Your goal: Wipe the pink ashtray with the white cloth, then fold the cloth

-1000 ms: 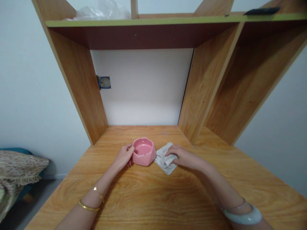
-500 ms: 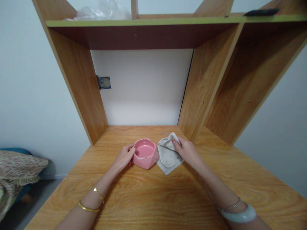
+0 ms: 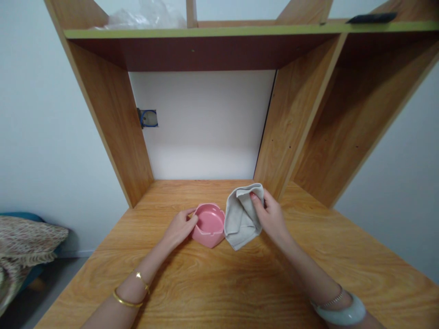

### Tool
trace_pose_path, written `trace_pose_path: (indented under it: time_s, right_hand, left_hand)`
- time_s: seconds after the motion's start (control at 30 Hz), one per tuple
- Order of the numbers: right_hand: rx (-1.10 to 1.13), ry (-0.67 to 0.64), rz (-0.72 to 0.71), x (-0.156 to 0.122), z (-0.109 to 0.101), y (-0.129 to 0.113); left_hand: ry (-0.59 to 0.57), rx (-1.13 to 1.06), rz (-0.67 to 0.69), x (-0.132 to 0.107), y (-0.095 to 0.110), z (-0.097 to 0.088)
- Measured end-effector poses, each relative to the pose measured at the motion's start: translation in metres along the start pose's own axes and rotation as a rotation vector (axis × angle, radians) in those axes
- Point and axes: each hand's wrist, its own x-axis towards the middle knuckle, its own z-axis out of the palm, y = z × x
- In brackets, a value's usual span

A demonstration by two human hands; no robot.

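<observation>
A pink faceted ashtray (image 3: 210,223) with notches in its rim is over the wooden desk, tipped a little toward me. My left hand (image 3: 181,227) grips its left side, thumb at the rim and the other fingers partly hidden behind it. To the right, my right hand (image 3: 269,211) pinches a folded light grey cloth (image 3: 242,219) by its upper right part, thumb in front. The cloth hangs close beside the ashtray's right side; whether the two touch I cannot tell.
The wooden desk (image 3: 219,288) runs beneath both hands. Upright side panels (image 3: 109,123) and a shelf with a green edge (image 3: 219,30) frame it. Crumpled clear plastic (image 3: 147,16) and a dark object (image 3: 373,18) lie on the shelf. An open socket box (image 3: 150,118) is in the back wall.
My right hand has raised the top of the cloth, which now hangs more upright and spread. My left hand has shifted the ashtray slightly toward me and to the right.
</observation>
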Motion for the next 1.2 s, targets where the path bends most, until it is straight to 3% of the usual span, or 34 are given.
trace_pose_path:
  time_s: [0.13, 0.23, 0.33, 0.43, 0.53, 0.6, 0.73, 0.8, 1.07, 1.2]
  right_hand:
    - [0.066, -0.212, -0.059, -0.008, 0.01, -0.007]
    - [-0.025, -0.38, -0.177, -0.015, 0.017, -0.013]
    - [-0.162, -0.447, -0.277, -0.02, 0.023, -0.013]
    - [-0.236, -0.395, -0.264, -0.023, 0.03, -0.009]
    - [-0.272, -0.243, -0.142, -0.023, 0.037, -0.002]
    - [-0.278, -0.223, -0.042, -0.022, 0.04, 0.002]
    - [-0.184, -0.433, 0.179, -0.021, 0.039, 0.008]
    - [-0.166, -0.484, 0.224, -0.021, 0.038, 0.01]
    - [-0.107, -0.349, 0.252, -0.023, 0.041, 0.019]
    - [0.01, -0.286, 0.255, -0.023, 0.044, 0.024]
  left_hand:
    - [0.022, 0.145, 0.043, -0.003, 0.006, 0.002]
    - [0.027, 0.22, 0.078, -0.006, 0.011, 0.003]
    - [0.051, 0.239, 0.081, -0.008, 0.016, 0.005]
    - [0.077, 0.305, 0.074, -0.01, 0.018, 0.006]
    - [0.075, 0.389, 0.115, -0.013, 0.018, 0.008]
    - [0.074, 0.435, 0.153, -0.015, 0.019, 0.01]
    - [0.087, 0.502, 0.232, -0.019, 0.022, 0.013]
    - [0.087, 0.502, 0.262, -0.021, 0.024, 0.014]
    - [0.079, 0.281, 0.312, -0.02, 0.019, 0.02]
    - [0.002, 0.081, 0.261, -0.022, 0.018, 0.03]
